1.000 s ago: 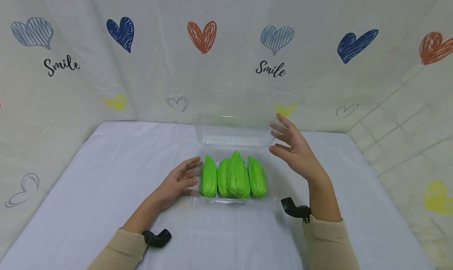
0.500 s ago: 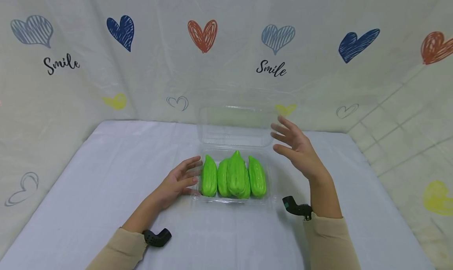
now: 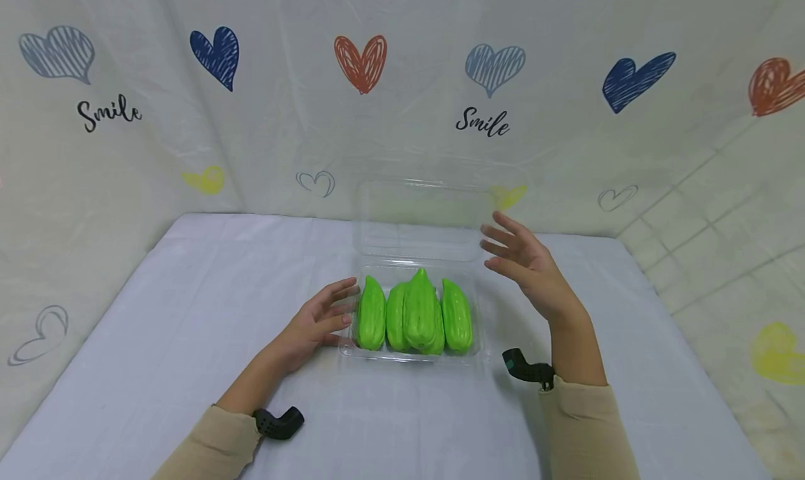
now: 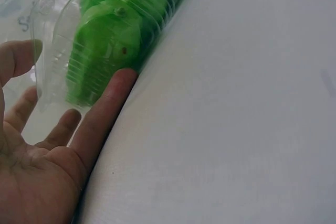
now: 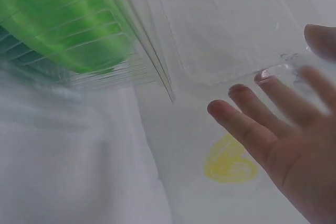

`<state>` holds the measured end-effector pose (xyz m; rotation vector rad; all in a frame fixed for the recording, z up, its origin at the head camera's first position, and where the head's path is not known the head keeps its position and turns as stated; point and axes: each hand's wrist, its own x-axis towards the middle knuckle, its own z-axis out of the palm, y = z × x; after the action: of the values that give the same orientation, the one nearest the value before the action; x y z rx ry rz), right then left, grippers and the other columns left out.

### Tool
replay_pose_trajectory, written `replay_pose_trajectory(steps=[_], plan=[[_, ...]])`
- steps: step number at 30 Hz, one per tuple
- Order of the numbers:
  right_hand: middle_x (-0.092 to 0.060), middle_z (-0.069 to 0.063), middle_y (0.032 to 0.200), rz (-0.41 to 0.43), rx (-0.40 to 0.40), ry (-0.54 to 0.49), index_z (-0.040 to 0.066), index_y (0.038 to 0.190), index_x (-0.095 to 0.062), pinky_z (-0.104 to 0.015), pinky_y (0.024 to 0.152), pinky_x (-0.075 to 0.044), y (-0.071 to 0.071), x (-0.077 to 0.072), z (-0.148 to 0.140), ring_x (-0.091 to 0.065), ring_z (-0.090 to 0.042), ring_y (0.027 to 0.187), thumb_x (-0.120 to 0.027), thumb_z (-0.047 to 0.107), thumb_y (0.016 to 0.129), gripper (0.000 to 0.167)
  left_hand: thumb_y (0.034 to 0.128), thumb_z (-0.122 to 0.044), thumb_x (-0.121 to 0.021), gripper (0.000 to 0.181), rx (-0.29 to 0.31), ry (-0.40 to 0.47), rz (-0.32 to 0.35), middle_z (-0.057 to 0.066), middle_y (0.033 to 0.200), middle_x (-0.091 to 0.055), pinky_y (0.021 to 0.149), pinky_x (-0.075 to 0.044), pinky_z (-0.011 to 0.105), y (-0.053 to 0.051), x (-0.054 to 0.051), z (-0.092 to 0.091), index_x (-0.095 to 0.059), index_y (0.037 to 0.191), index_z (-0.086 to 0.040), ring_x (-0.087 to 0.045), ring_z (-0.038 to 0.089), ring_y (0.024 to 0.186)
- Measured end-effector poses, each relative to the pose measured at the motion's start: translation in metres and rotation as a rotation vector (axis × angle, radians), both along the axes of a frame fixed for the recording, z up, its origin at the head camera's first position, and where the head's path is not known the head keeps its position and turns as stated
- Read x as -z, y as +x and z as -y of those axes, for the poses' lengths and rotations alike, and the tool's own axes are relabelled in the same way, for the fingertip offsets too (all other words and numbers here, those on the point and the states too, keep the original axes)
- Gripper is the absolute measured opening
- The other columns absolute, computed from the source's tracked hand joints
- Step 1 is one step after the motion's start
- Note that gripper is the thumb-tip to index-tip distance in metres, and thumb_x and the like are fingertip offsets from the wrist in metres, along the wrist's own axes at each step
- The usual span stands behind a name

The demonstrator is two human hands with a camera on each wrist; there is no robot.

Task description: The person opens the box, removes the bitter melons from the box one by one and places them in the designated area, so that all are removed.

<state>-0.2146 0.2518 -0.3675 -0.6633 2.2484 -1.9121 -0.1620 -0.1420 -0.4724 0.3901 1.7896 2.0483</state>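
A clear plastic clamshell box (image 3: 409, 358) sits mid-table with its lid (image 3: 424, 207) standing raised at the back. Inside lie several bright green, ridged, gourd-like vegetables (image 3: 420, 309) with pointed ends, one resting on top of others. At the box's left side is my left hand (image 3: 314, 326), fingers extended and spread; in the left wrist view one fingertip reaches the wall (image 4: 60, 82) low down, near the table. My right hand (image 3: 527, 267) is raised beside the lid's right edge, its fingers spread and holding nothing. In the right wrist view its fingertips are close to the lid (image 5: 226, 30); contact is unclear.
A white cloth (image 3: 189, 340) covers the table. Behind it hangs a pale curtain (image 3: 415, 137) printed with hearts and "Smile", close behind the raised lid. Black wrist cameras (image 3: 278, 424) are worn on both forearms.
The lid has swung farther up and back, rising toward upright against the curtain. My right hand has shifted slightly down and right; the left hand has barely moved.
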Motion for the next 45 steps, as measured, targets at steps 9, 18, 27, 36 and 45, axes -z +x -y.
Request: replay_pose_trajectory(steps=[9,18,27,36,45], plan=[[-0.032,-0.023,0.158,0.060,-0.035,-0.044,0.022,0.158,-0.028,-0.035,0.099,-0.052,-0.005,0.009,-0.004,-0.037,-0.043,0.142,-0.055,0.005,0.101,0.066,0.1008,-0.011,-0.057,0.065,0.005,-0.002,-0.008,0.011,0.162,-0.025,0.088,-0.056,0.050,0.000,0.001,0.001,-0.026,0.158,-0.018,-0.033,0.039,0.144],[-0.033,-0.019,0.158,0.109,-0.030,-0.055,0.024,0.159,-0.026,-0.040,0.099,-0.052,-0.009,0.018,-0.005,-0.037,-0.046,0.141,-0.055,0.006,0.101,0.067,0.1010,-0.009,-0.055,0.064,0.004,-0.013,-0.012,0.010,0.162,-0.025,0.088,-0.056,0.050,0.000,0.000,0.000,-0.026,0.157,-0.018,-0.032,0.039,0.145],[-0.030,-0.012,0.162,0.159,-0.006,-0.068,0.025,0.159,-0.026,-0.049,0.102,-0.048,-0.014,0.029,0.000,-0.040,-0.041,0.141,-0.057,0.008,0.101,0.068,0.1008,-0.009,-0.056,0.064,-0.001,-0.033,-0.008,0.008,0.161,-0.027,0.091,-0.055,0.049,0.001,-0.002,0.000,-0.028,0.157,-0.020,-0.033,0.037,0.145],[-0.028,-0.012,0.162,0.168,0.008,-0.060,0.026,0.158,-0.026,-0.044,0.099,-0.051,-0.016,0.033,0.003,-0.039,-0.043,0.141,-0.057,0.007,0.101,0.068,0.1008,-0.010,-0.056,0.063,0.002,-0.051,-0.018,0.008,0.161,-0.028,0.092,-0.054,0.049,0.000,-0.003,0.000,-0.028,0.157,-0.021,-0.033,0.036,0.145],[-0.023,-0.021,0.162,0.190,0.003,-0.055,0.023,0.160,-0.023,-0.050,0.102,-0.048,-0.019,0.041,0.005,-0.036,-0.044,0.142,-0.058,0.011,0.101,0.070,0.0998,-0.007,-0.057,0.065,-0.003,-0.036,0.002,0.009,0.161,-0.027,0.090,-0.055,0.049,0.001,-0.004,0.000,-0.029,0.157,-0.021,-0.034,0.037,0.145]])
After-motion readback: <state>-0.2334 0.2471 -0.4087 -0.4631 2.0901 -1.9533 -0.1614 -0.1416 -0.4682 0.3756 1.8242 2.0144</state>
